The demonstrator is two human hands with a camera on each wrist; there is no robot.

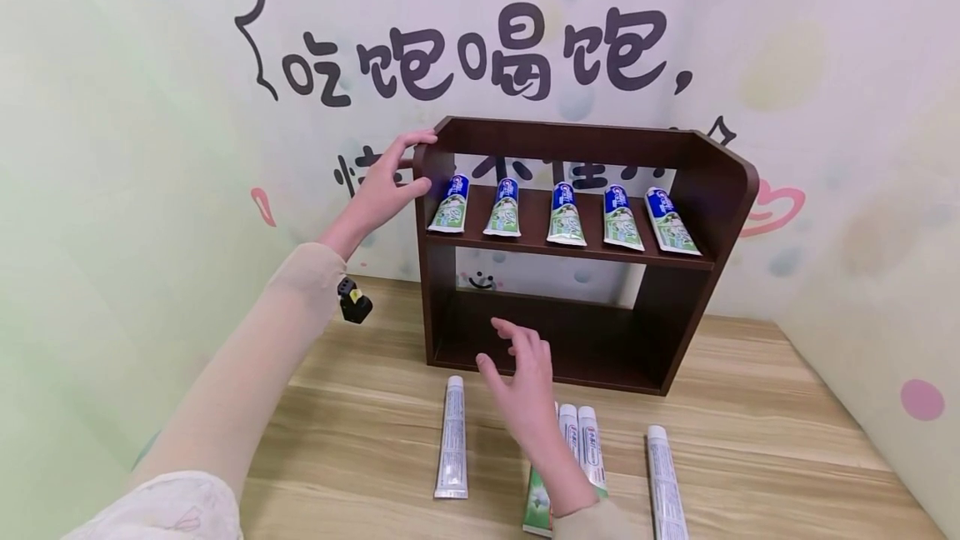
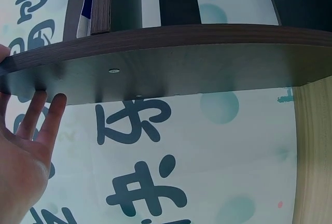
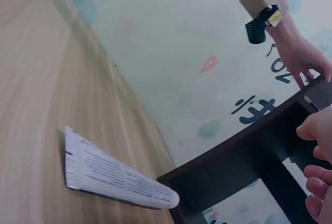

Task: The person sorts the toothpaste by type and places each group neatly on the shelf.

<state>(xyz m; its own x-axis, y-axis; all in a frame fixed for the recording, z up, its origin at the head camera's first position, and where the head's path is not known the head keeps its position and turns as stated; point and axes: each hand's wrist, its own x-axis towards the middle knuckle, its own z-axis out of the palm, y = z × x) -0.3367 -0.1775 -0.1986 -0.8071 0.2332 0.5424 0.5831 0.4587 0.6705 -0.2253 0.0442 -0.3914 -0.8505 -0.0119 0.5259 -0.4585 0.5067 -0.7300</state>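
Gripping the shelf (image 1: 570,141) at its left side with the left hand (image 1: 381,192); holding nothing in the loosely bent right hand (image 1: 527,386), nearer the white tube (image 1: 453,440) lying leftward, before the shelf (pointing lengthwise at it).

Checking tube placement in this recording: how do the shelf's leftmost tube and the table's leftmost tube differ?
The shelf tube shows a blue-and-green face; the table tube, a pale, text-covered one. The shelf tube is on the upper shelf; the table tube, on the table. Both have their wide, flat ends nearest the viewer.
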